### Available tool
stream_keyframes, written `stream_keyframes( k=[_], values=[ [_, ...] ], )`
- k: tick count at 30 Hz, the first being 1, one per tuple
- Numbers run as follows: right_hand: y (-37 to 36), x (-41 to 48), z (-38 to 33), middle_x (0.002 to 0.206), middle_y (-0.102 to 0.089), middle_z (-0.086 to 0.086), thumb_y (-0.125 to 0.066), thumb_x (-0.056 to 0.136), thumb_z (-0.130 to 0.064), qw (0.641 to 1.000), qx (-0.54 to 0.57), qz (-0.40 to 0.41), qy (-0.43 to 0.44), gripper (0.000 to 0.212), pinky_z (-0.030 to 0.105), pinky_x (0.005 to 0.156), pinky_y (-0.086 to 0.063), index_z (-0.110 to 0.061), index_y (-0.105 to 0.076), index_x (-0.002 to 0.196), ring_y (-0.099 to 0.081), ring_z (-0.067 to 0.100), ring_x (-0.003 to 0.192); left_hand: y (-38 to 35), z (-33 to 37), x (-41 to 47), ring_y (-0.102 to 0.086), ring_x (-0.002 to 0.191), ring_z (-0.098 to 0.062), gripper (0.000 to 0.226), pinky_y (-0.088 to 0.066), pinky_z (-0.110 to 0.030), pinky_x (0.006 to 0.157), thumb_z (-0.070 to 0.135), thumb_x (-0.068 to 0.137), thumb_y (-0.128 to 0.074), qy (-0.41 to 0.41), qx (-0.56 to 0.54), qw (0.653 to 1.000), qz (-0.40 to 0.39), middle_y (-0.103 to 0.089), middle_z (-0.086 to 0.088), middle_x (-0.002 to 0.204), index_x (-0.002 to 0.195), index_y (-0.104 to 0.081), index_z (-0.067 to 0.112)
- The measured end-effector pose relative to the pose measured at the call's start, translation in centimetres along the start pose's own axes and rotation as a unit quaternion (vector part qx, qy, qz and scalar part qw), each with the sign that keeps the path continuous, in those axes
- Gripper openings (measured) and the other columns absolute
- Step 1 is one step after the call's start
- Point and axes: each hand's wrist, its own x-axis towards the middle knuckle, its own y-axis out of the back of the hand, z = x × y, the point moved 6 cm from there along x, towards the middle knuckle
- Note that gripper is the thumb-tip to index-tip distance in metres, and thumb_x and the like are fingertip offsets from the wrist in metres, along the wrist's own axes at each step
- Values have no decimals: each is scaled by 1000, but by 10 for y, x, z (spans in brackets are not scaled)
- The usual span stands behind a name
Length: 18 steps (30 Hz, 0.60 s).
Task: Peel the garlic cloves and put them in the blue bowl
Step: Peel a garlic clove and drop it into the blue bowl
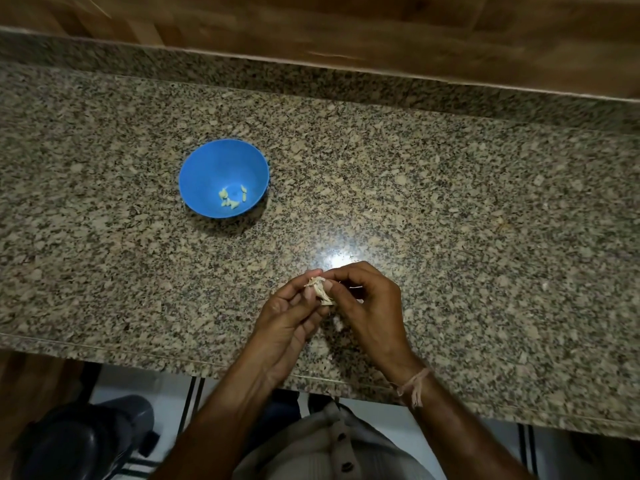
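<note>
Garlic clove (320, 291), pale with papery skin hanging loose, sits pinched between the fingertips of the 2 hands. The left hand (287, 320) curls round it from 8 o'clock. The right hand (367, 306) nips the skin from 3 o'clock. Its long axis seems to run from 11 to 5 o'clock. Outward, the blue bowl (214, 161) stands on the granite counter (450, 202), well apart at about 11 o'clock, with a few peeled cloves (232, 199) inside. The left hand is nearer, so the drop likely falls to it once the skin is off.
</note>
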Motion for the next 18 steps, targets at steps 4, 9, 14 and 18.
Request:
stream_keyframes(
  k=[4, 9, 14, 18],
  values=[
    [2, -2, 0, 103, -72, -9, -77, 95, -14, 1000, -18, 4, 5, 12, 38, 83, -61, -20, -80, 106, -71, 15, 99, -1, -1, 0, -71, 106, -17, 40, -61, -27, 87, 14, 87, -67, -1, -8, 1000, -4, -73, -14, 123, 126, -67, 8],
    [5, -8, -8, 105, -67, -9, -78, 95, -14, 993, -85, 13, 75, 16, 29, 78, -59, -15, -77, 111, -68, 11, 95, -1, -3, 3, -71, 105, -17, 37, -59, -27, 90, 14, 89, -68, -7, -4, 1000, -1, -74, -16, 121, 126, -68, 9],
    [0, -9, -7, 100, -66, -4, -80, 93, -11, 990, -103, -3, 96, 13, 26, 77, -58, -10, -79, 106, -67, 10, 93, 2, -3, 4, -72, 105, -19, 34, -59, -27, 89, 15, 88, -70, -26, 32, 999, 18, -74, -19, 120, 122, -70, 11],
    [-2, -8, -6, 101, -66, -4, -78, 95, -12, 988, -111, -5, 104, 14, 26, 77, -57, -10, -79, 109, -67, 10, 94, 3, -2, 3, -73, 108, -20, 36, -61, -25, 88, 13, 88, -69, -34, 35, 998, 25, -75, -19, 121, 124, -69, 9]
  ],
)
